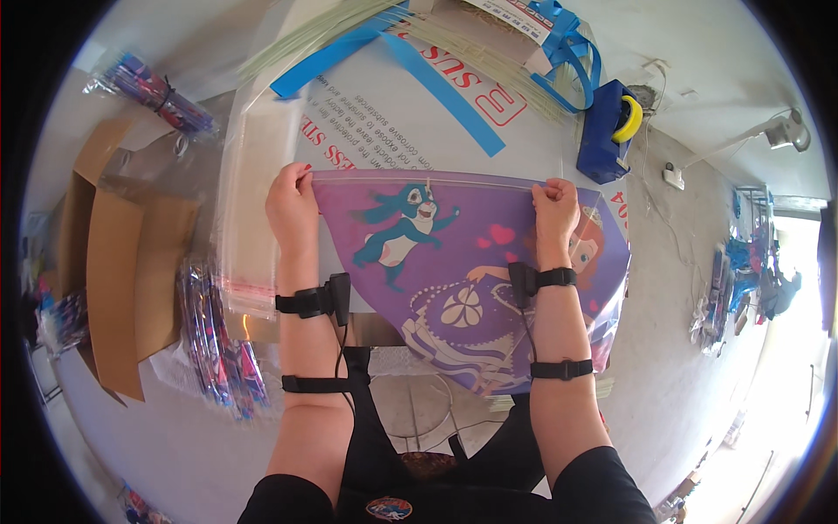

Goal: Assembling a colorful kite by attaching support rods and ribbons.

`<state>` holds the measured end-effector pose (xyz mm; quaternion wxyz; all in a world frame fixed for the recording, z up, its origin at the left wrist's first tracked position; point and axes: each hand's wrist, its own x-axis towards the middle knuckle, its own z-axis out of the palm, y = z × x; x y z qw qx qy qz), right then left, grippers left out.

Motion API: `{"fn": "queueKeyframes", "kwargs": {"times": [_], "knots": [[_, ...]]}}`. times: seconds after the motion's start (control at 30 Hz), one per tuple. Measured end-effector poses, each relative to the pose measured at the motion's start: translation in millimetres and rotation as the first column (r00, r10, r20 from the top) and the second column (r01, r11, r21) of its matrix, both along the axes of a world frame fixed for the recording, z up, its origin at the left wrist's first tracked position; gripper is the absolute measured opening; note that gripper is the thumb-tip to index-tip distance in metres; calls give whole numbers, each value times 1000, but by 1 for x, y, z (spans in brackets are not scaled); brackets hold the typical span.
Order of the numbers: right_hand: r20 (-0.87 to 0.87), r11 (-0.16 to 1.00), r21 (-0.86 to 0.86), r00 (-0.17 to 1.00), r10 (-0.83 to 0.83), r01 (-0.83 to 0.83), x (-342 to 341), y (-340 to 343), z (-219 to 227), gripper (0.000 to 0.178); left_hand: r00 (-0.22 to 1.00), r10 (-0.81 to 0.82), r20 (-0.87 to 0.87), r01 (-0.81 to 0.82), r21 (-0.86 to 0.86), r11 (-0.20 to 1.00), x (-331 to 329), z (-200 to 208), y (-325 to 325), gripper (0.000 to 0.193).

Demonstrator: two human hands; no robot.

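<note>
we're pinching the purple sheet (463, 288) with left hand (292, 201) and right hand (556, 212); top edge's already running straight, bottom's hanging loose.

Pretty sure we're looking at a packing workshop here. We're spotting a blue tape dispenser (602, 135) on the worktable (541, 144), plus an open cardboard box (114, 284) and plastic-wrapped bundles (214, 336) sitting to its left.
</note>
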<state>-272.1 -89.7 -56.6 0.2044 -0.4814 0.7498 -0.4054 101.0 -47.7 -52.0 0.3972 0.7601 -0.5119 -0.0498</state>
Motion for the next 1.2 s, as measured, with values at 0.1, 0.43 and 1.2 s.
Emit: {"fn": "queueKeyframes", "kwargs": {"times": [0.1,0.43,1.2], "knots": [[61,1000,16,998,-15,14,1,0,0,26,1000,-2,1,2,-20,1000,2,-1,0,14],[110,999,14,993,-33,32,-1,0,0,26,1000,-12,-26,12,-4,1000,-3,0,-1,14],[11,999,7,999,-38,38,7,2,6,23,999,13,50,-13,-8,1000,-4,2,0,13]]}}
